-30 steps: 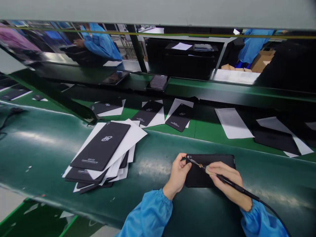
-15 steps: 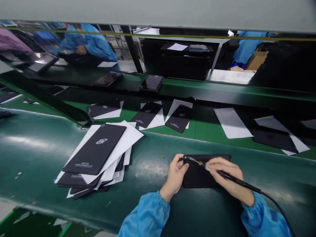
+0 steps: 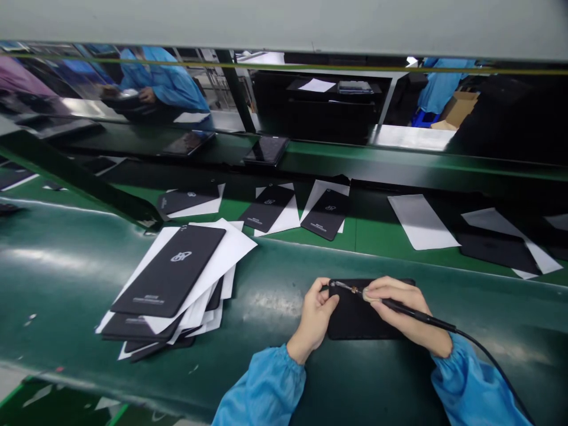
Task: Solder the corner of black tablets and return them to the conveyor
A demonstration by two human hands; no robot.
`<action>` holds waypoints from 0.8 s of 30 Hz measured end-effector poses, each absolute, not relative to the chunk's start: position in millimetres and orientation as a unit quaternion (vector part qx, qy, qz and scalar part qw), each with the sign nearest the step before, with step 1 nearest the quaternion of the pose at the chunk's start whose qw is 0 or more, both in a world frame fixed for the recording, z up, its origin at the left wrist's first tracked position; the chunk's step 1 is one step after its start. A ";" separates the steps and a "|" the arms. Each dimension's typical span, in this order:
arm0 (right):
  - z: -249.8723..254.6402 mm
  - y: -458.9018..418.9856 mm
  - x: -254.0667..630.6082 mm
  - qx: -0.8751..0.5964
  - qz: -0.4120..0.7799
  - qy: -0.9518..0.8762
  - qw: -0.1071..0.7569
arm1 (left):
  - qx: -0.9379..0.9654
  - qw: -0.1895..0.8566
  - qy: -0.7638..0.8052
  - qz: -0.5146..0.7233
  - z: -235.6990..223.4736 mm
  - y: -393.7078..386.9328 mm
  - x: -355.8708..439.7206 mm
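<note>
i seem to be working a corner of the panel [image 3: 355, 322] on the bench [image 3: 270, 316], right hand [image 3: 406, 307] clamped on the tool [image 3: 419, 313], left hand [image 3: 312, 322] pinching that end, and the next move likely wants a steady tip [image 3: 343, 286]

Matt black panel [image 3: 355, 322], shiny metal tool tip [image 3: 343, 286], smooth glossy green mat [image 3: 270, 307].
</note>
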State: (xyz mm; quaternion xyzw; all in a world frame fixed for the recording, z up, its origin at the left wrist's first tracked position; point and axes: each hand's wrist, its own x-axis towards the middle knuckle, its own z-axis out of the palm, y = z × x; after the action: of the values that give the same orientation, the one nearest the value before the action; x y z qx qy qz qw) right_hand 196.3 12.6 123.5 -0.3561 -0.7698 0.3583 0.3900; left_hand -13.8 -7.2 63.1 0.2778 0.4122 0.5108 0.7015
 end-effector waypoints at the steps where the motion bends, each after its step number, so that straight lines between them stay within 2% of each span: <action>1: 122.6 11.7 196.0 -0.354 0.354 -0.771 0.394 | 0.278 0.701 0.412 0.511 63.5 -7.3 -13.7; 6: 115.7 5.2 195.4 -0.360 0.328 -0.759 0.431 | 0.278 0.700 0.411 0.514 65.3 -7.4 -12.9; 19: 114.1 3.3 189.3 -0.374 0.339 -0.756 0.417 | 0.278 0.700 0.413 0.512 64.1 -7.6 -13.2; 24: 107.7 -11.3 190.7 -0.420 0.271 -0.734 0.460 | 0.279 0.696 0.413 0.517 61.7 -7.6 -12.7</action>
State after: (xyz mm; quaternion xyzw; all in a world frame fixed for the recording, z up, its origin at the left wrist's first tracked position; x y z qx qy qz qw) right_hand 190.7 -11.3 107.7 -0.4197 -0.7340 0.2713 0.4598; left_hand -12.7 -7.6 61.7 0.2788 0.4128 0.5169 0.6962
